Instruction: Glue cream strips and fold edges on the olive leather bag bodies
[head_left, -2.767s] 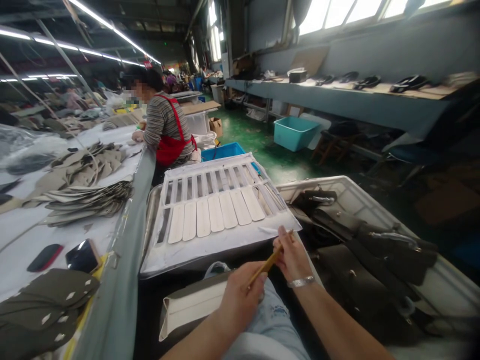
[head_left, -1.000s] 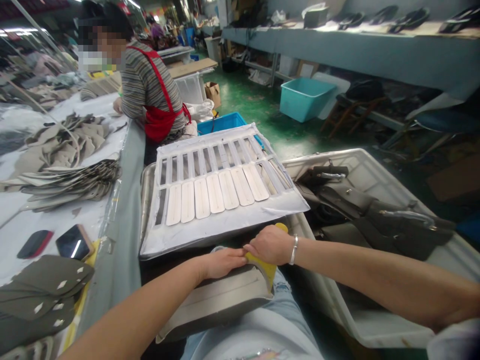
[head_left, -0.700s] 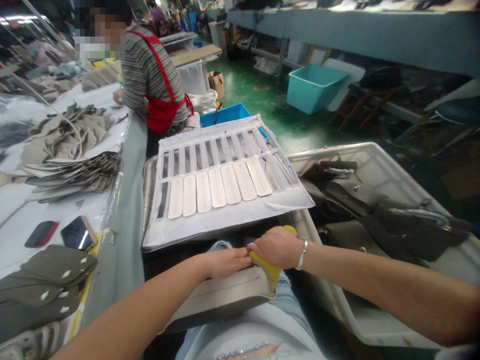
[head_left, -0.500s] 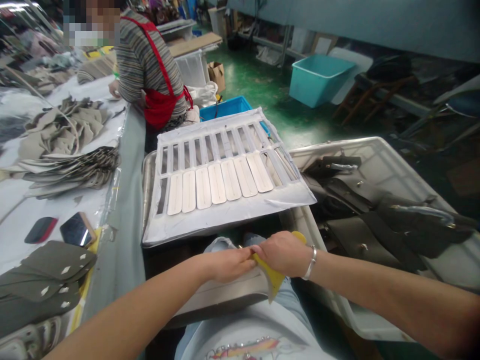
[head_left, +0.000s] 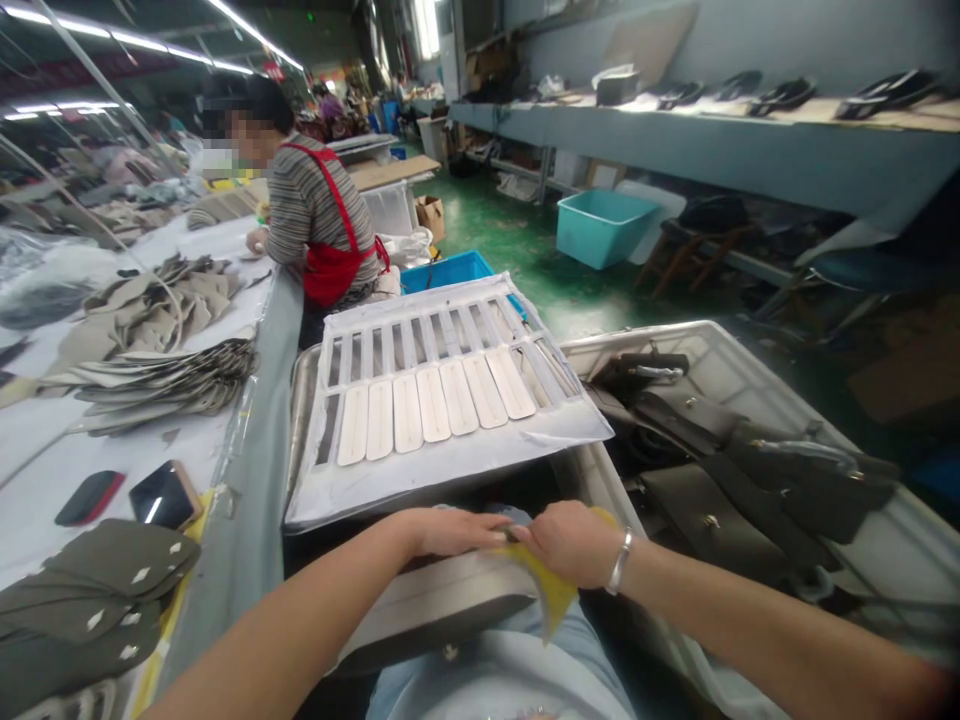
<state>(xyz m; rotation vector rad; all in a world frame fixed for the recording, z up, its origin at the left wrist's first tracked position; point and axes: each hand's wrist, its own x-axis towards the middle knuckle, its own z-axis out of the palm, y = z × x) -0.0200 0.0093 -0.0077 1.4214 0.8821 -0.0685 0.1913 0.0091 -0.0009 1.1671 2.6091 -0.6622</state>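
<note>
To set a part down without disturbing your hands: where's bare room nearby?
Bare white bench cover shows between the fanned tan stack and the phone. The white bin has room in its far corner, beyond the dark bags. It's crowded at your left hand and right hand, over the panel on your lap.

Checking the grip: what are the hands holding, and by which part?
The right hand pinches the top edge of a limp yellow sheet, and the left hand lies along the top edge of a grey panel; fingers hide the exact hold.

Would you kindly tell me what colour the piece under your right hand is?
Yellow; the piece shows best in the head view.
</note>
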